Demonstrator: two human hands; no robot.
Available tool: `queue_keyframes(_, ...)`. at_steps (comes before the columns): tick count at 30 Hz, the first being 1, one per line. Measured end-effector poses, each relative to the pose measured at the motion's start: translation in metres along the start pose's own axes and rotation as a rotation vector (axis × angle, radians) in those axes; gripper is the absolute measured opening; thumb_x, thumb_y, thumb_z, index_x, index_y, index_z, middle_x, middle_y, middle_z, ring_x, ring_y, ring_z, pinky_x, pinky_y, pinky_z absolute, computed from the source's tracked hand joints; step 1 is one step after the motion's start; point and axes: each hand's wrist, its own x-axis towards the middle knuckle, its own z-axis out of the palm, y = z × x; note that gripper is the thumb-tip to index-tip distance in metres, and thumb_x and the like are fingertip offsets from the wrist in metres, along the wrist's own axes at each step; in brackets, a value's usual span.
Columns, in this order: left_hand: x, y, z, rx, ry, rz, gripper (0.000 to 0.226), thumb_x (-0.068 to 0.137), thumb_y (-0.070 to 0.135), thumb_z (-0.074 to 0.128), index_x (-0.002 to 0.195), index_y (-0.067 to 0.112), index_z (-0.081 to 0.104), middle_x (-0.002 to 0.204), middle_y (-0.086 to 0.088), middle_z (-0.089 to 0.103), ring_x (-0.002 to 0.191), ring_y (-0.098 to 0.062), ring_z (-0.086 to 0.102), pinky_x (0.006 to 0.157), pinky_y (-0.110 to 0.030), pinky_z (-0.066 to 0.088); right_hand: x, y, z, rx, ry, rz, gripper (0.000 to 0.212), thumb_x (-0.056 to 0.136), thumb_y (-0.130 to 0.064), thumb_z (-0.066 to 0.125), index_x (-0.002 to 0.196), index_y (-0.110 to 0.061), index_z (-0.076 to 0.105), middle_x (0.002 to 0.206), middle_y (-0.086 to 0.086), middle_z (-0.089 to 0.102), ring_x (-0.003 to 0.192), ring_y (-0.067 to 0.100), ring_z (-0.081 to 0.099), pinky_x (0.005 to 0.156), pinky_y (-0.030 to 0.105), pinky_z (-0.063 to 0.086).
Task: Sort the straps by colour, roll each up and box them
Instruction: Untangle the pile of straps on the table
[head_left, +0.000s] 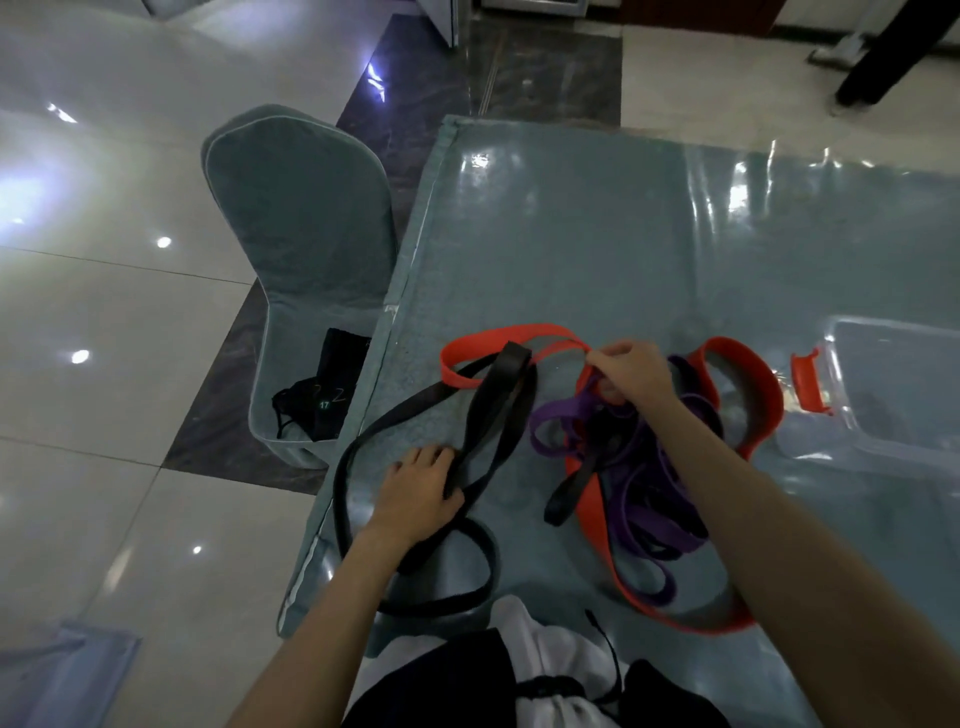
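A tangle of red (592, 514), purple (660, 530) and black straps lies on the table (571, 234) in front of me. A long black strap (498, 405) loops out to the left, crossing a red loop (493, 340). My left hand (418, 493) grips this black strap near its crossing point. My right hand (631, 374) pinches a red strap at the top of the pile. A clear plastic box (893, 395) with a red latch (808, 382) stands at the right edge.
A chair (306, 249) in a grey-green cover stands left of the table with black items (322, 395) on its seat. The table's left edge is close to my left hand. A person's dark leg (878, 57) shows at the far right.
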Motion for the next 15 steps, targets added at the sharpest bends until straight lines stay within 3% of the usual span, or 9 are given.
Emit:
queue_keyframes(2, 0.002, 0.005, 0.007, 0.026, 0.014, -0.007, 0.076, 0.09, 0.072, 0.057, 0.148, 0.025, 0.047, 0.157, -0.004, 0.039, 0.149, -0.028, 0.032, 0.119, -0.058, 0.027, -0.004, 0.005, 0.0, 0.109, 0.035, 0.07, 0.034, 0.088, -0.032, 0.076, 0.061, -0.014, 0.064, 0.061, 0.012, 0.062, 0.06, 0.026, 0.059, 0.063, 0.037, 0.047)
queue_keyframes(4, 0.005, 0.012, 0.014, 0.055, -0.022, -0.002, 0.088, 0.081, 0.083, 0.059, 0.148, 0.029, 0.046, 0.163, -0.004, 0.03, 0.156, -0.03, 0.019, 0.121, -0.065, 0.015, -0.008, 0.01, 0.001, 0.251, 0.073, 0.174, 0.035, 0.09, -0.022, 0.072, 0.059, -0.015, 0.059, 0.061, 0.011, 0.059, 0.053, 0.022, 0.055, 0.054, 0.032, 0.044)
queue_keyframes(6, 0.006, 0.018, 0.021, 0.097, -0.062, 0.02, 0.087, 0.081, 0.076, 0.065, 0.151, 0.03, 0.042, 0.165, -0.005, 0.028, 0.159, -0.03, 0.015, 0.122, -0.067, 0.01, -0.012, 0.013, 0.004, 0.418, 0.046, 0.3, 0.03, 0.089, -0.011, 0.068, 0.061, -0.013, 0.057, 0.054, 0.009, 0.055, 0.038, 0.017, 0.049, 0.042, 0.022, 0.039)
queue_keyframes(8, 0.007, 0.021, 0.022, 0.125, -0.024, 0.025, 0.073, 0.087, 0.059, 0.07, 0.149, 0.029, 0.045, 0.159, -0.003, 0.041, 0.155, -0.028, 0.026, 0.123, -0.063, 0.017, -0.017, 0.017, 0.006, 0.508, 0.03, 0.362, 0.031, 0.09, -0.005, 0.064, 0.062, -0.01, 0.053, 0.039, 0.004, 0.05, 0.024, 0.012, 0.042, 0.033, 0.016, 0.036)
queue_keyframes(11, 0.008, 0.018, 0.017, 0.108, 0.085, 0.03, 0.053, 0.085, 0.036, 0.075, 0.136, 0.024, 0.064, 0.148, -0.004, 0.054, 0.145, -0.029, 0.042, 0.12, -0.06, 0.024, -0.021, 0.019, 0.008, 0.644, -0.003, 0.41, 0.03, 0.094, -0.001, 0.061, 0.067, -0.008, 0.051, 0.032, 0.002, 0.049, 0.021, 0.011, 0.044, 0.029, 0.02, 0.041)
queue_keyframes(13, 0.01, 0.01, 0.01, 0.107, 0.135, 0.001, 0.047, 0.081, 0.03, 0.081, 0.127, 0.024, 0.072, 0.151, -0.007, 0.052, 0.15, -0.031, 0.037, 0.121, -0.067, 0.02, -0.019, 0.019, 0.008, 0.708, -0.026, 0.437, 0.032, 0.099, -0.004, 0.057, 0.07, -0.011, 0.046, 0.03, 0.001, 0.044, 0.02, 0.01, 0.042, 0.029, 0.019, 0.041)
queue_keyframes(15, 0.014, 0.0, 0.002, 0.082, 0.146, -0.066, 0.043, 0.08, 0.03, 0.085, 0.122, 0.029, 0.076, 0.163, -0.01, 0.039, 0.159, -0.038, 0.018, 0.121, -0.074, 0.003, -0.017, 0.02, 0.007, 0.753, -0.014, 0.453, 0.033, 0.103, -0.005, 0.053, 0.072, -0.012, 0.043, 0.029, 0.0, 0.041, 0.021, 0.01, 0.042, 0.029, 0.019, 0.042)
